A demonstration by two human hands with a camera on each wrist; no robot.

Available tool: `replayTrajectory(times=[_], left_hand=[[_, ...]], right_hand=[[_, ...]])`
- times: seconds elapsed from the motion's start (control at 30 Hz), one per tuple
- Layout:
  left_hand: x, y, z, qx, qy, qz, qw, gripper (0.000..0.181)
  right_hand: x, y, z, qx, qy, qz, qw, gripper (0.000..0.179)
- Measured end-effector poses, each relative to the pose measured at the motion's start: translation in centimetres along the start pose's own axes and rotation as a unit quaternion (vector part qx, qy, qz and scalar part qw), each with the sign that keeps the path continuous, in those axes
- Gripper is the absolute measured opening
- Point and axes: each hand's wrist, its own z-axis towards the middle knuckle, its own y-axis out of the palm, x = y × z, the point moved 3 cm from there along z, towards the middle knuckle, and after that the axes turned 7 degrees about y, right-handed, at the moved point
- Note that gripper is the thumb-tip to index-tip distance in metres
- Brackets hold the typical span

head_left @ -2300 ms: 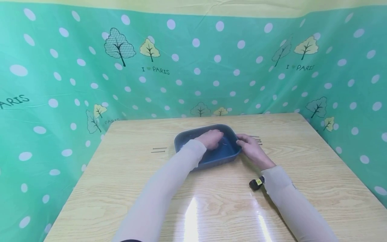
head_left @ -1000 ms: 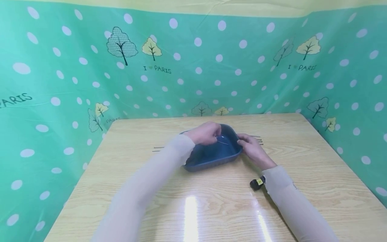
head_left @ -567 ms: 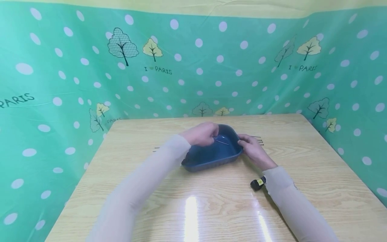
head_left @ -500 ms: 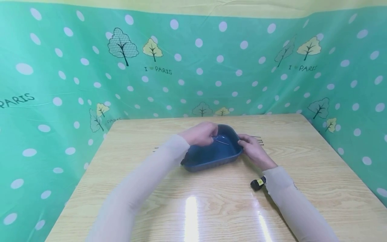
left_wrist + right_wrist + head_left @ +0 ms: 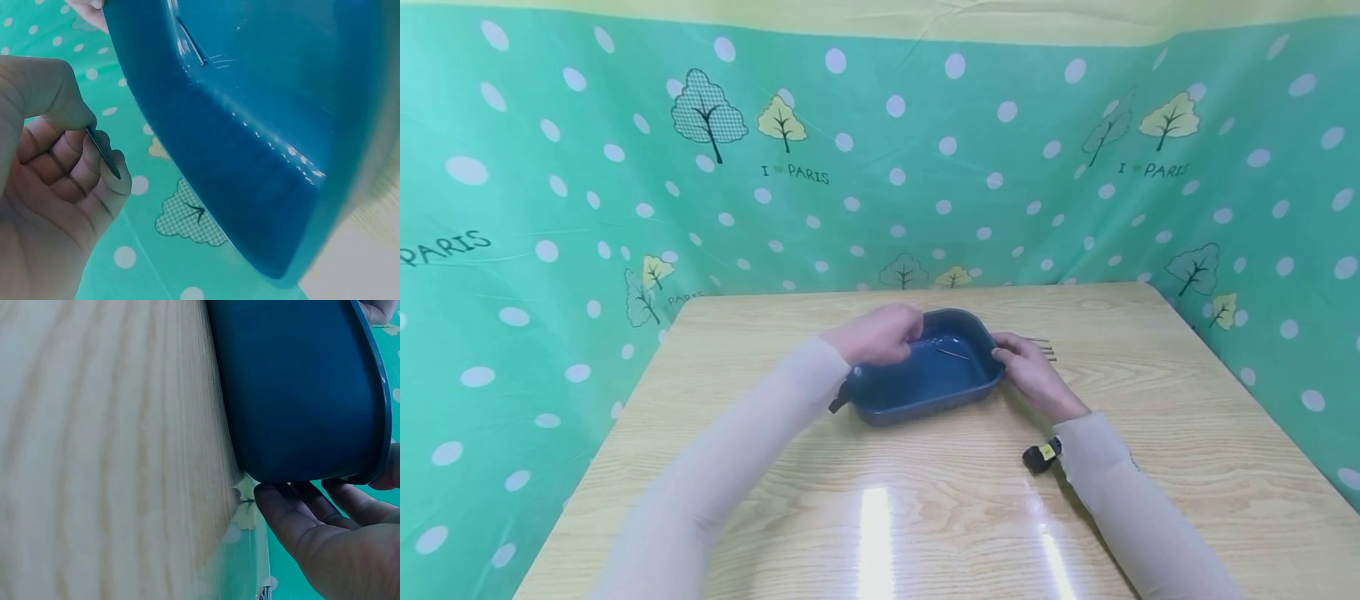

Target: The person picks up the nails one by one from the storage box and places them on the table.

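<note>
A deep blue plastic box (image 5: 917, 410) with rounded corners rests on the wooden table in the head view. My left hand (image 5: 880, 333) is raised over its left end. Between thumb and fingertips it pinches a nail (image 5: 104, 153), seen dark and thin in the left wrist view. Another nail (image 5: 953, 353) lies on the box floor towards the right end. My right hand (image 5: 1030, 373) grips the box's right end wall, the thumb at the rim and the fingers (image 5: 300, 512) against the outside, as the right wrist view shows.
Several more nails (image 5: 1045, 350) lie on the table just beyond my right hand. A small black device with a yellow label (image 5: 1042, 456) sits at the right cuff. A green dotted cloth (image 5: 925, 150) hangs behind and beside the wooden table (image 5: 955, 508).
My left hand has come up out of the box and moved left, now with a nail in its fingers. Its arm now hides two nails on the left. The right hand keeps its hold.
</note>
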Motion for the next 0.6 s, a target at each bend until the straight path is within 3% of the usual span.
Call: replayTrajectory(times=[0.6], left_hand=[[-1.9, 0.8, -3.1, 0.006, -0.028, 0.004, 0.9996, 0.032]], right_hand=[[0.0, 0.0, 0.1, 0.002, 0.001, 0.004, 1.0000, 0.042]])
